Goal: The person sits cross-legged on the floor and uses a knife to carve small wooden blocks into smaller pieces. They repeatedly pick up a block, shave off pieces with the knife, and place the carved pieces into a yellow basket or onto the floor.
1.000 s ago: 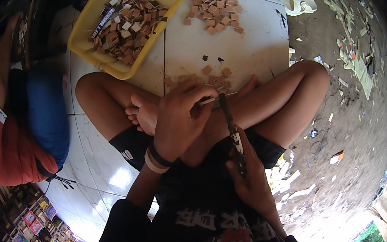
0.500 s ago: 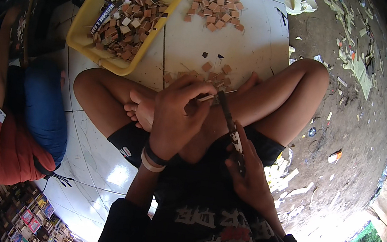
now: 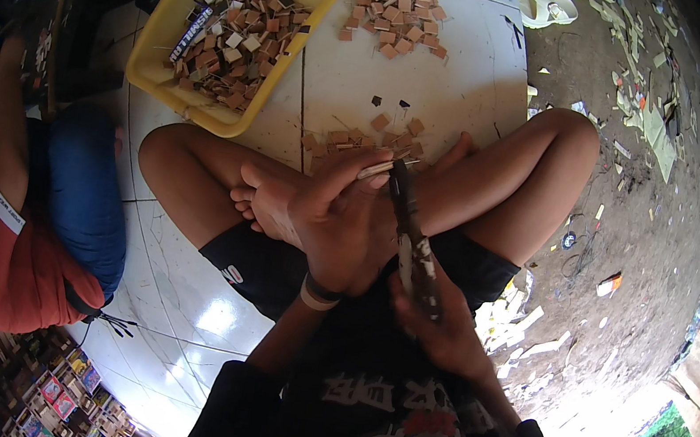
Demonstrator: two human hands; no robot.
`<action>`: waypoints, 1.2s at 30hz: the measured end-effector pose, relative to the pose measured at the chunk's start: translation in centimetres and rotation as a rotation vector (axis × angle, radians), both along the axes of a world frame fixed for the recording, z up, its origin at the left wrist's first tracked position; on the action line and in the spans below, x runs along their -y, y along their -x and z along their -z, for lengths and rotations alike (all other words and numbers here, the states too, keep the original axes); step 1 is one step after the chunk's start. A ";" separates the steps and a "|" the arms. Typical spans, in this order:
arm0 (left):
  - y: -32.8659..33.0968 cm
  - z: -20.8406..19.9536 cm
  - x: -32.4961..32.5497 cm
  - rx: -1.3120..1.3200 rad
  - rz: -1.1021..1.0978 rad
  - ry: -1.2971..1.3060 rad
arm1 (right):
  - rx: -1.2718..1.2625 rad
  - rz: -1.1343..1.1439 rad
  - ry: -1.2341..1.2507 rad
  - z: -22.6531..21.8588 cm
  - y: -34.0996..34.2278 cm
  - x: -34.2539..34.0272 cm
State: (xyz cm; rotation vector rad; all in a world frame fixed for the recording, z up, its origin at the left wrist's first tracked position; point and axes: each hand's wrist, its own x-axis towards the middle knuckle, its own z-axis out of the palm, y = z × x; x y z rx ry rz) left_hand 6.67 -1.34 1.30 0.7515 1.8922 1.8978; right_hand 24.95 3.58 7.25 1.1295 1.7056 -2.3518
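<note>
I sit cross-legged on a white tiled floor (image 3: pixel 177 302). My left hand (image 3: pixel 341 217) pinches a thin flat wooden strip (image 3: pixel 386 167) above my crossed ankles. My right hand (image 3: pixel 434 320) grips the handle of a dark knife (image 3: pixel 410 227), whose blade points up toward the strip and touches it near my left fingers. A small heap of brown wooden squares (image 3: pixel 370 136) lies on the floor just past my feet.
A yellow tray (image 3: pixel 158 57) full of brown and white wooden pieces stands at upper left. Another pile of brown squares (image 3: pixel 396 15) lies beyond. Another person in red and blue (image 3: pixel 35 228) sits at left. Dirt ground with scraps (image 3: pixel 643 170) spreads to the right.
My hands, the strip and the knife stay in almost the same pose; the view has shifted slightly and my left fingers have adjusted a little on the strip.
</note>
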 end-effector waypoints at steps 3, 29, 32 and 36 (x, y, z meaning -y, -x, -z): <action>-0.4 -0.7 0.4 -0.221 -0.034 0.074 | 0.184 -0.091 -0.819 1.2 1.1 1.6; 4.9 -3.4 2.7 0.599 0.259 0.240 | -0.071 -0.181 -0.585 -0.1 -0.4 -1.9; 5.1 -3.5 2.8 0.567 0.291 0.316 | -0.063 -0.175 -0.527 -0.1 -0.3 -1.8; 4.8 -3.2 2.7 0.574 0.261 0.319 | -0.030 -0.170 -0.460 0.1 -0.5 -1.7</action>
